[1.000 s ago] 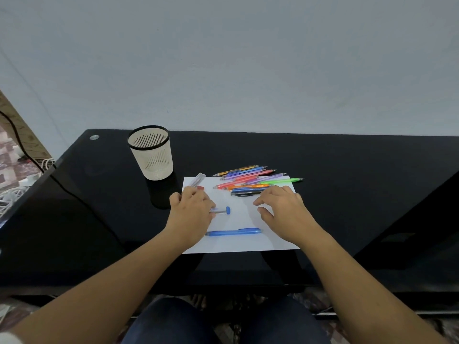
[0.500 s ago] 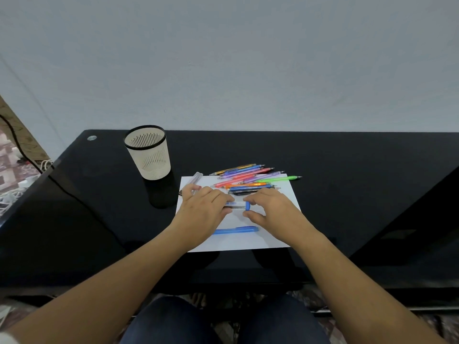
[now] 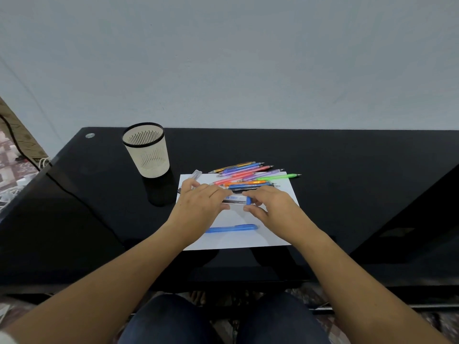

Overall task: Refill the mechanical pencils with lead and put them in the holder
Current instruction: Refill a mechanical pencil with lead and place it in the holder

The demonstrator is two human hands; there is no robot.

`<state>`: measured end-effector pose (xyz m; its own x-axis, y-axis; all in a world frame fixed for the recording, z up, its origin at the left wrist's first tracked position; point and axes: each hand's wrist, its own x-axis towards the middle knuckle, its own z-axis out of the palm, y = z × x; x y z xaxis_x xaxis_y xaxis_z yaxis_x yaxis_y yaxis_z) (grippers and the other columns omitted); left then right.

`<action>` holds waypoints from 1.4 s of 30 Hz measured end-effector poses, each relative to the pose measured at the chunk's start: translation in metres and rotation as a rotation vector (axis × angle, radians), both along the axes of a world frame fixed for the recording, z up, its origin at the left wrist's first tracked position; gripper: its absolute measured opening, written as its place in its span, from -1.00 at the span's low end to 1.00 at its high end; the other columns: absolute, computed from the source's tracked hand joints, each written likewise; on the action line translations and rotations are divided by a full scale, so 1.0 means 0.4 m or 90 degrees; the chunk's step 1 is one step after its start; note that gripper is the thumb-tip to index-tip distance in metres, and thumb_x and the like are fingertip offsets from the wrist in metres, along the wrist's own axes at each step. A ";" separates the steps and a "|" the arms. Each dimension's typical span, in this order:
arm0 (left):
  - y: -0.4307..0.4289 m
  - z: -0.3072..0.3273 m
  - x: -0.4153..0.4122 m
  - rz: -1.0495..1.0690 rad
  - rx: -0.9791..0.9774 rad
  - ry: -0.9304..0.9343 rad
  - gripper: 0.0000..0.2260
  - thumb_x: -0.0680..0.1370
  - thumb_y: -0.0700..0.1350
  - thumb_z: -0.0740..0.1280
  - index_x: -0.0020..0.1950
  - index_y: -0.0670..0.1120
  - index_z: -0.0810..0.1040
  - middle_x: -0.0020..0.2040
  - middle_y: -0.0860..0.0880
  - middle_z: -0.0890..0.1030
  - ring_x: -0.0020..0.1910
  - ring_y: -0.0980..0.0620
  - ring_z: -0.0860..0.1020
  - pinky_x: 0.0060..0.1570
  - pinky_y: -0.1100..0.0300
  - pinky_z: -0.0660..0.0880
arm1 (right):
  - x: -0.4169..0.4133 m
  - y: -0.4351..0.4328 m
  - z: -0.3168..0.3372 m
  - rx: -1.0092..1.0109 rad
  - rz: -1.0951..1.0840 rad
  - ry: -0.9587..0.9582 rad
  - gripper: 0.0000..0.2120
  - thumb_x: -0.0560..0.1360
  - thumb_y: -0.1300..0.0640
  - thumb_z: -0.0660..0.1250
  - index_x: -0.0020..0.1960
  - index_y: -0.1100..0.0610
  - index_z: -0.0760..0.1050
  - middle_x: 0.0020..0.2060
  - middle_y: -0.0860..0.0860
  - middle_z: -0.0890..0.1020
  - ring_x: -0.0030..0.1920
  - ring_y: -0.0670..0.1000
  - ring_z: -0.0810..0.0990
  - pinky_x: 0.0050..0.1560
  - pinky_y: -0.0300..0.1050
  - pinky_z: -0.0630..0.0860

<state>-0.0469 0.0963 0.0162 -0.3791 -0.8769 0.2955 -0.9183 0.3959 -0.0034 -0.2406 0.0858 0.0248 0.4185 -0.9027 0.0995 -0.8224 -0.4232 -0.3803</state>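
Note:
A clear lead tube with a blue cap (image 3: 236,200) is held level above the white paper (image 3: 280,234). My left hand (image 3: 198,207) grips its left end. My right hand (image 3: 273,207) pinches the blue-capped right end between thumb and fingers. A blue mechanical pencil (image 3: 231,228) lies on the paper just below both hands. Several coloured mechanical pencils (image 3: 250,176) lie in a pile at the paper's far edge. The cream slotted holder (image 3: 146,151) with a black rim stands upright at the far left.
A second clear tube (image 3: 196,174) lies at the paper's far left corner, partly behind my left hand. The black glass table (image 3: 347,170) reaches a grey wall at the back. A black cable (image 3: 74,194) runs over the table's left side.
My left hand lifted the lead tube from the paper toward the middle. My right hand moved left from the pencil pile and took hold of the blue-capped end.

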 end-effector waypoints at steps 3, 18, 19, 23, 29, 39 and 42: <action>0.003 0.009 0.001 0.032 0.018 -0.017 -0.66 0.51 0.03 0.39 0.27 0.01 0.55 0.13 0.02 0.64 0.16 -0.01 0.57 0.20 -0.03 0.25 | -0.001 0.000 0.006 0.009 0.005 0.028 -0.63 0.61 0.07 0.19 0.41 0.00 0.36 0.25 -0.04 0.50 0.21 -0.08 0.43 0.22 -0.31 0.30; -0.015 0.001 -0.001 0.094 0.148 -0.020 -0.63 0.60 0.16 0.17 0.41 0.20 0.37 0.25 0.14 0.56 0.32 0.04 0.37 0.27 0.10 0.11 | -0.006 -0.003 -0.004 -0.028 -0.019 0.051 -0.63 0.63 0.09 0.13 0.44 0.02 0.33 0.34 -0.03 0.45 0.33 -0.07 0.37 0.34 -0.27 0.25; -0.014 0.002 -0.002 0.097 0.143 -0.022 -0.62 0.59 0.16 0.17 0.41 0.20 0.37 0.25 0.14 0.56 0.32 0.04 0.38 0.26 0.10 0.12 | -0.006 -0.005 -0.003 -0.032 -0.023 0.040 -0.64 0.64 0.08 0.13 0.43 0.02 0.34 0.32 -0.02 0.46 0.32 -0.07 0.38 0.33 -0.26 0.27; -0.009 -0.001 -0.009 0.118 0.107 -0.031 -0.62 0.60 0.15 0.16 0.41 0.18 0.36 0.28 0.14 0.54 0.34 0.04 0.38 0.26 0.06 0.12 | -0.004 -0.009 -0.002 -0.043 -0.049 0.037 -0.66 0.63 0.06 0.14 0.39 0.02 0.38 0.31 -0.05 0.47 0.29 -0.09 0.39 0.28 -0.27 0.30; -0.019 -0.009 -0.001 0.107 0.016 -0.052 -0.63 0.58 0.09 0.26 0.38 0.10 0.40 0.28 0.08 0.54 0.25 0.04 0.47 0.13 0.04 0.18 | -0.004 -0.019 -0.008 -0.004 -0.055 0.086 -0.71 0.60 0.05 0.22 0.30 0.00 0.48 0.25 -0.06 0.50 0.24 -0.09 0.42 0.25 -0.26 0.33; -0.029 -0.026 0.022 0.018 -0.106 -0.072 -0.61 0.27 -0.08 0.62 0.05 -0.01 0.63 -0.09 -0.01 0.68 -0.09 -0.05 0.63 -0.05 -0.04 0.36 | 0.025 -0.019 -0.018 0.037 -0.044 0.077 -0.71 0.56 0.00 0.27 0.27 0.00 0.51 0.20 -0.04 0.54 0.18 -0.07 0.45 0.19 -0.26 0.33; -0.031 -0.030 0.027 0.017 -0.104 -0.084 -0.58 0.25 -0.09 0.63 0.06 -0.01 0.63 -0.08 -0.01 0.68 -0.09 -0.05 0.63 -0.05 -0.04 0.37 | 0.030 -0.020 -0.021 0.047 -0.053 0.064 -0.71 0.55 0.00 0.29 0.25 0.02 0.52 0.17 -0.03 0.55 0.13 -0.07 0.46 0.11 -0.30 0.32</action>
